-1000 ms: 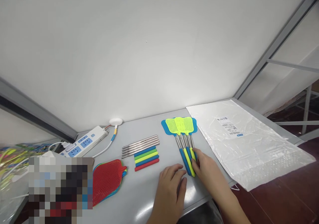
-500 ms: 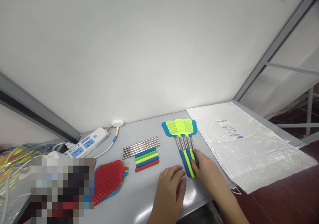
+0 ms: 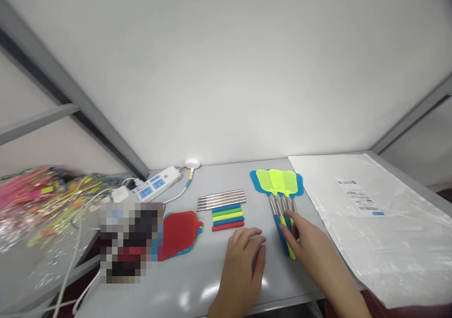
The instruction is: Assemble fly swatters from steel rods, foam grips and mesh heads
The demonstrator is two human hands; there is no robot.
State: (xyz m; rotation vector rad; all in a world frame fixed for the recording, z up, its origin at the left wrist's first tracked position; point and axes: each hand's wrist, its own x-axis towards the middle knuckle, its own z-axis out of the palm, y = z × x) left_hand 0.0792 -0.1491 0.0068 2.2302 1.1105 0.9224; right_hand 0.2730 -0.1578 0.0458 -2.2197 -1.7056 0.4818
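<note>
Several assembled fly swatters (image 3: 278,182) with yellow and blue heads lie in a fanned bunch on the grey table. My right hand (image 3: 304,233) is over their handles, thumb and index finger closed about the right-hand grips; its other fingers are partly hidden. To the left, my left hand (image 3: 243,256) hovers low over the table, fingers loosely bent and apart, holding nothing. Beyond it lie several coloured handle grips (image 3: 228,217) in blue, green, yellow and red. Metal rods (image 3: 221,199) lie side by side behind these. A stack of loose swatter heads (image 3: 180,233), red on top, is farther left.
A large white plastic mailer (image 3: 332,191) with a label covers the table's right side. At the back left are a power strip (image 3: 158,182) and a white round device (image 3: 192,163) with a cable. Brightly coloured items in clear plastic (image 3: 52,200) fill the far left.
The view has swung left, so the table's things appear farther right. My right hand stays at the swatter handles, and my left hand is still empty beside them.
</note>
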